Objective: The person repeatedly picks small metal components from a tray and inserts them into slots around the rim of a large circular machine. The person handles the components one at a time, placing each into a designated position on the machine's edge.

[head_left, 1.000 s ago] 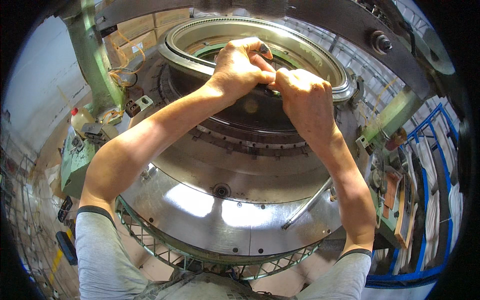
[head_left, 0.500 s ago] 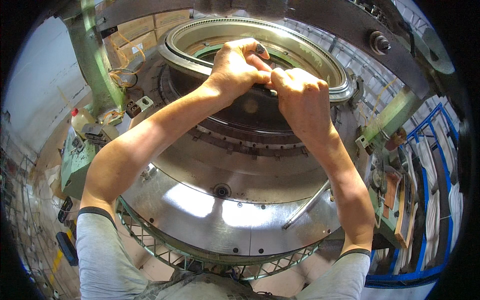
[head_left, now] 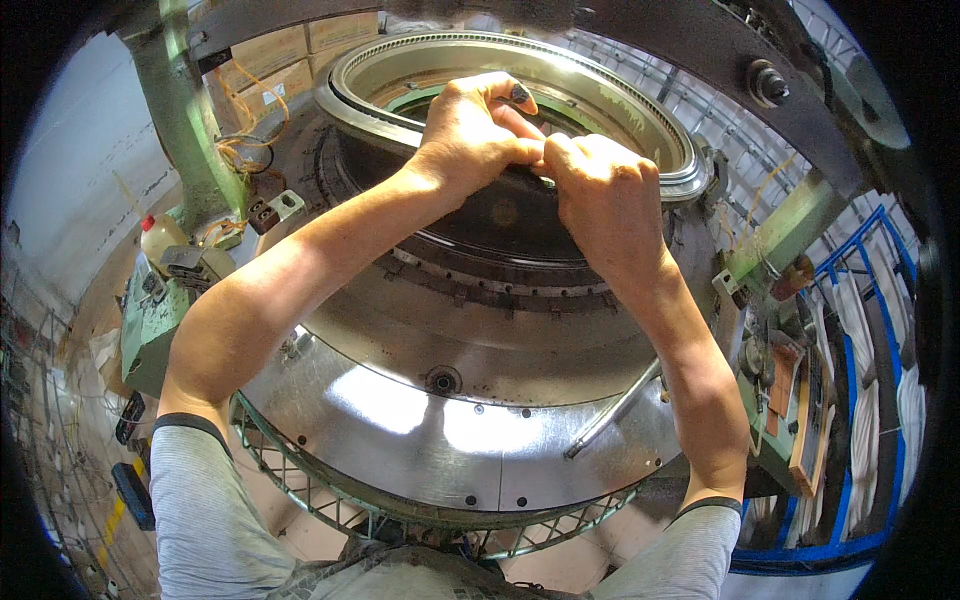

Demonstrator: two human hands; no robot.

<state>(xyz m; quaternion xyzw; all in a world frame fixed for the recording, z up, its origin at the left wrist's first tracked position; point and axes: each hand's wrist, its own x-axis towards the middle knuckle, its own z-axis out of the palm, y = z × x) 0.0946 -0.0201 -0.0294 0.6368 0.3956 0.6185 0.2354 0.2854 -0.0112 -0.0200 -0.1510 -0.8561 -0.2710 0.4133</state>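
Two bare hands meet fingertip to fingertip over the near edge of the ring. Left hand (head_left: 470, 130): fingers curled and partly spread, thumb toward the other hand, a dark patch (head_left: 519, 93) on one finger. Right hand (head_left: 605, 185): fingers bent in, knuckles up. Whether either grips anything cannot be told; the tips hide it.

Ring (head_left: 620, 95): wide, metal, toothed along its far rim, sitting tilted to the eye atop a dark drum (head_left: 480, 225), right behind and below the hands. Below the drum, a broad plate (head_left: 600, 470), shiny, with bolt holes; a rod (head_left: 615, 410) lies slantwise on its right side, near the right forearm.

Further out: green posts (head_left: 180, 110) either side; at left, orange cables (head_left: 235, 150), a red-capped bottle (head_left: 160, 240), cartons (head_left: 270, 60) behind. Far right, a blue rack (head_left: 800, 560) with white cloth (head_left: 855, 320).
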